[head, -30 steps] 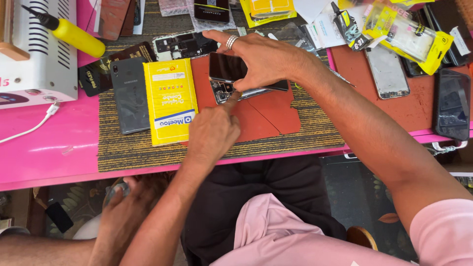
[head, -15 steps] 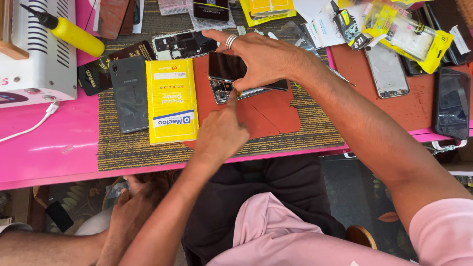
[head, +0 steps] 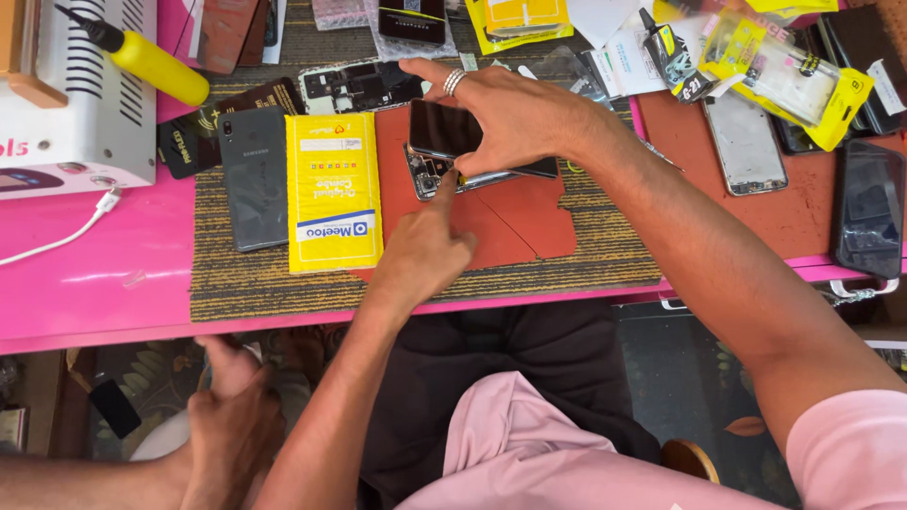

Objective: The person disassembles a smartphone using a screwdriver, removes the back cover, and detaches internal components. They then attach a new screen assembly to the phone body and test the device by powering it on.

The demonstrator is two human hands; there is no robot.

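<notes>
Head view: at the near edge of a pink counter [head: 85, 274], the right hand [head: 515, 118] is clamped on a dark phone screen [head: 444, 129], lifted at an angle from the opened phone body [head: 430, 175] on red mats [head: 515, 222]. Its left hand [head: 420, 250] points one fingertip at the body's near edge, gripping nothing. Just left lies a flat yellow rectangular package [head: 333, 194] with a white-and-blue label at its near end, beside a grey phone back [head: 253, 178]. More yellow-edged clear packets [head: 779, 76] crowd the far right corner. A yellow bottle [head: 151, 64] rests by a white machine [head: 71, 104] far left. Another person's hand [head: 227, 425] shows below the counter.
</notes>
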